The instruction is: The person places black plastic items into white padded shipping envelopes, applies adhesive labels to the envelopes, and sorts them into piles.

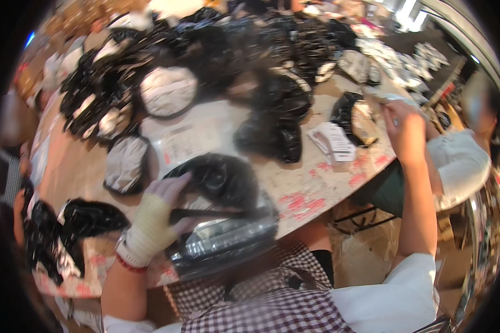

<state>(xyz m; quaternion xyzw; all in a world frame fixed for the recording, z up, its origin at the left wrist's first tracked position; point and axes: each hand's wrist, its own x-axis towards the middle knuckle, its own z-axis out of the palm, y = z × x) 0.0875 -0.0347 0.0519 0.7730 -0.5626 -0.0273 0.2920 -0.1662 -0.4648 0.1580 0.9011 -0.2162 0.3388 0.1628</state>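
Observation:
My left hand [158, 220], in a pale glove that leaves the fingertips bare, grips the left side of a rounded black item [216, 179] in clear, shiny plastic at the near table edge. My right hand [404, 129] is stretched out over the table's right edge, its fingers bent together; whether it holds something small is unclear. A pale bluish plastic piece [398, 98] lies just behind its fingertips. Between the hands are printed cards [335, 143] and a black-and-tan bundle [356, 118]. A flat clear plastic bag [187, 139] lies beyond the black item.
Round black-rimmed bundles with pale centres [168, 91] lie at the left and middle of the table [300, 200]. Dark plastic-wrapped pieces [108, 75] are heaped at the back. More black bundles [91, 216] lie near left. A co-worker's white sleeve [462, 160] is close at the right.

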